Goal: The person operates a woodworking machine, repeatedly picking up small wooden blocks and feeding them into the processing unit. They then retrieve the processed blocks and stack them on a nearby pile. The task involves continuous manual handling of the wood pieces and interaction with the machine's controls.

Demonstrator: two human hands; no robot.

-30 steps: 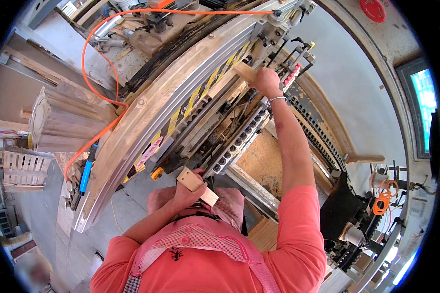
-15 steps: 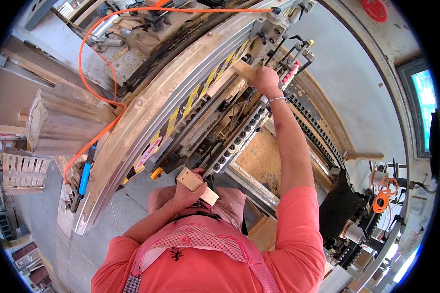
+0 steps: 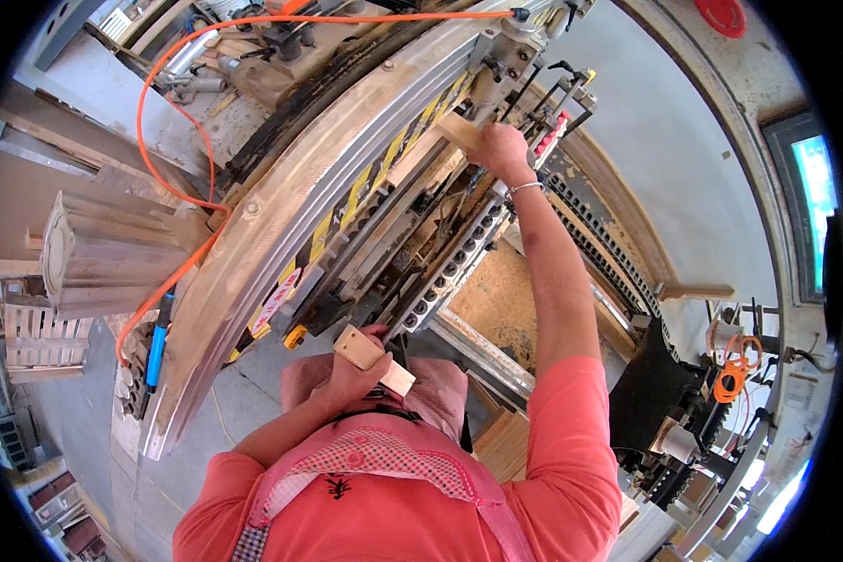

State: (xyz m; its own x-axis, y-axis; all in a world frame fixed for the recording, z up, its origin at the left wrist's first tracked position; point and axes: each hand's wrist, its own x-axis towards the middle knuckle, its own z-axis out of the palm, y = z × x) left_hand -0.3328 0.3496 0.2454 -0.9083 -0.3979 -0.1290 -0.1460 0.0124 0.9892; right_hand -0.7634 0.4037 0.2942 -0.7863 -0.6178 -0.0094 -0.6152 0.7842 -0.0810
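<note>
Bending hard toward the rim along the left: a ribbed grey housing (image 3: 112,253) and a slatted crate (image 3: 42,337), both partly cut off, details too smeared to read. Trailing across the upper left, an orange hose (image 3: 206,201), its lower end disappearing behind the long curved metal guard (image 3: 281,234) of the machine. Hiding under that guard, most of the inner workings; showing only a yellow-and-black striped strip (image 3: 365,178) and a row of dark drill heads (image 3: 450,267).

Curling close to the chest at the machine's near edge, the left hand (image 3: 351,375), fingers wrapping a short pale wooden block (image 3: 373,359), one end poking out toward the right. Stretching straight out over the machine's far edge, the right arm, with the right hand (image 3: 501,150) closing on the end of a second wooden piece (image 3: 454,131), much of that piece lying hidden among clamps.

Holding almost the same pose as half a second ago: left hand keeping the block at the chest, right hand staying at the far clamps.
</note>
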